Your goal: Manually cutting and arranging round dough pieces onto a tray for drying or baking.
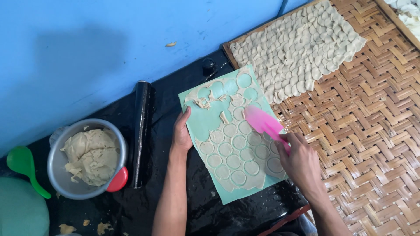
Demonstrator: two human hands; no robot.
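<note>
beyond our right hand lies the woven bamboo tray [372, 131], bearing rows of cut dough rounds [297, 52] at its far end. under both hands sits the green mat [205, 126] with its rolled dough sheet [238, 153] scored into circles. left of our left hand stands a metal bowl of dough [89, 157], a black rolling pin [141, 131] between. our left hand [181, 133] lies open, pressing the mat's edge; our right hand [299, 159] grips the pink scraper [262, 122], its blade on the sheet.
</note>
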